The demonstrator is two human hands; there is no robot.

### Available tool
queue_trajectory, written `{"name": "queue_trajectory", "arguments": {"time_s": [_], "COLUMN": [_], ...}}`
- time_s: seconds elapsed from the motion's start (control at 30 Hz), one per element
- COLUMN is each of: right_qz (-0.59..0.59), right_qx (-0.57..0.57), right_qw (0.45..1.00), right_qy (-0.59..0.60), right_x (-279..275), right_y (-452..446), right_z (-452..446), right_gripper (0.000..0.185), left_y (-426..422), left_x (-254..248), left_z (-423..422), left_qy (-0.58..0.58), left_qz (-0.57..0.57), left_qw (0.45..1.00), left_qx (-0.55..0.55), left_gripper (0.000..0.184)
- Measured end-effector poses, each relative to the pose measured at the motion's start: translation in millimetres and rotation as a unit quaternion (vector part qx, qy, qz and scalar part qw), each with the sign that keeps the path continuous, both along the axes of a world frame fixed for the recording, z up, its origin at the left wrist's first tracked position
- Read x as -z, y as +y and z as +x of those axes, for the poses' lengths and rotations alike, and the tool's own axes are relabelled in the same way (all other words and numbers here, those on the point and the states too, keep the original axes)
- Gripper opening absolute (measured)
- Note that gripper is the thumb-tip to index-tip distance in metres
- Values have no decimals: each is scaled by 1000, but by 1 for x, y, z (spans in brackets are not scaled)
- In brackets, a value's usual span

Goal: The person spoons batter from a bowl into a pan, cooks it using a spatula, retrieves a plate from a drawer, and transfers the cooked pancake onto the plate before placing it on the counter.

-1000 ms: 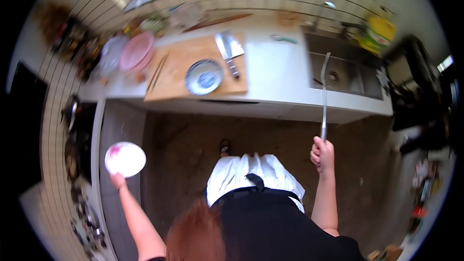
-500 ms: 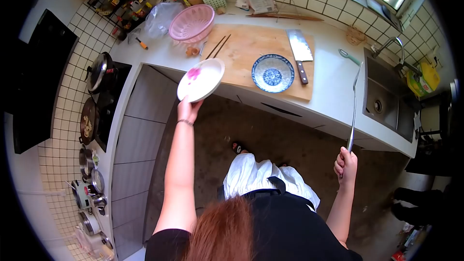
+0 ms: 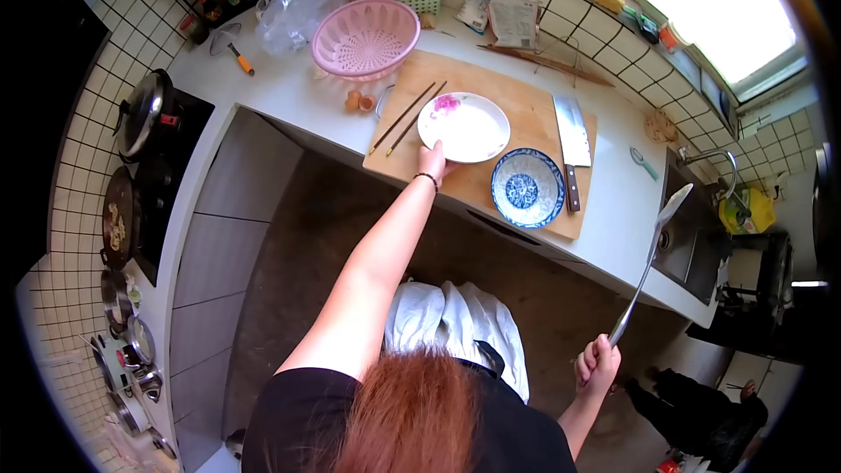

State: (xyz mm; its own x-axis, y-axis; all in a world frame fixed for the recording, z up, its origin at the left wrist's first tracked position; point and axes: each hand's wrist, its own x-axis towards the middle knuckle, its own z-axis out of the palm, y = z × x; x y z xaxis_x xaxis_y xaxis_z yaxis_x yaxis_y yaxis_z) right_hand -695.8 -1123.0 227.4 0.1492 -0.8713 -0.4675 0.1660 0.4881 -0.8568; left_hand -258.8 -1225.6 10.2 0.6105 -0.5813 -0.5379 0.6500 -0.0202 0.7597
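My left hand (image 3: 432, 163) grips the near rim of a white plate (image 3: 473, 130) with a pink flower pattern, over the wooden cutting board (image 3: 526, 92). Whether the plate touches the board I cannot tell. Two chopsticks (image 3: 410, 120) lie just left of it. A blue-and-white bowl (image 3: 527, 187) sits to its right, beside a cleaver (image 3: 572, 144). On the right, my right hand (image 3: 597, 364) is closed around the handle of a long metal spatula (image 3: 645, 271), its head raised in front of the sink.
A pink colander (image 3: 366, 38), eggshells (image 3: 359, 102) and a plastic bag (image 3: 300, 16) are at the back left. The stove (image 3: 180, 158) holds pans at the left. The sink (image 3: 692, 236) is at the right. A person in dark clothes (image 3: 701, 416) is at the lower right.
My left hand has carried the white plate from the left side, past the counter's edge, to over the cutting board. The spatula is still in my right hand. The view has turned.
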Motion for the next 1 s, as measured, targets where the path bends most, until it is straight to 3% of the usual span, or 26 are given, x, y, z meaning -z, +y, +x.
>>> {"name": "queue_trajectory", "arguments": {"time_s": [0.13, 0.27, 0.37, 0.47, 0.53, 0.6, 0.7, 0.83, 0.87, 1.0], "right_qz": [6, 12, 12, 0, -16, -36, -104, -150, -166, -280], "right_qx": [-27, -80, -156, -255, -331, -436, -573, -713, -740, -787], "right_qw": [999, 997, 988, 967, 943, 899, 810, 680, 648, 547], "right_qy": [19, 12, -1, -8, -5, -10, 66, 81, 69, 54], "right_x": [-4, 0, 15, 29, 32, 50, 21, 13, 8, 9], "right_y": [-3, -29, -62, -100, -118, -137, -116, -64, -45, 41], "right_z": [23, 63, 98, 151, 198, 245, 339, 437, 457, 514], "right_gripper": [27, 27, 27, 27, 27, 25, 22, 22, 23, 28], "left_y": [-28, -33, -22, 18, 67, 143, 288, 479, 526, 623], "left_x": [45, 51, 52, 21, -23, -73, -131, -183, -177, -174], "left_z": [-3, -1, 5, 21, 28, 40, 42, -35, -71, -226], "left_qy": [6, 65, -43, 78, 61, 34, -64, -210, -267, -286], "left_qz": [36, -38, 11, -3, -17, -53, -28, 123, 99, 177], "left_qw": [998, 993, 997, 997, 998, 995, 974, 840, 805, 625], "left_qx": [-49, -96, -67, 20, -2, -76, -217, -485, -520, -704], "left_gripper": [35, 37, 39, 22, 25, 32, 32, 31, 33, 35]}}
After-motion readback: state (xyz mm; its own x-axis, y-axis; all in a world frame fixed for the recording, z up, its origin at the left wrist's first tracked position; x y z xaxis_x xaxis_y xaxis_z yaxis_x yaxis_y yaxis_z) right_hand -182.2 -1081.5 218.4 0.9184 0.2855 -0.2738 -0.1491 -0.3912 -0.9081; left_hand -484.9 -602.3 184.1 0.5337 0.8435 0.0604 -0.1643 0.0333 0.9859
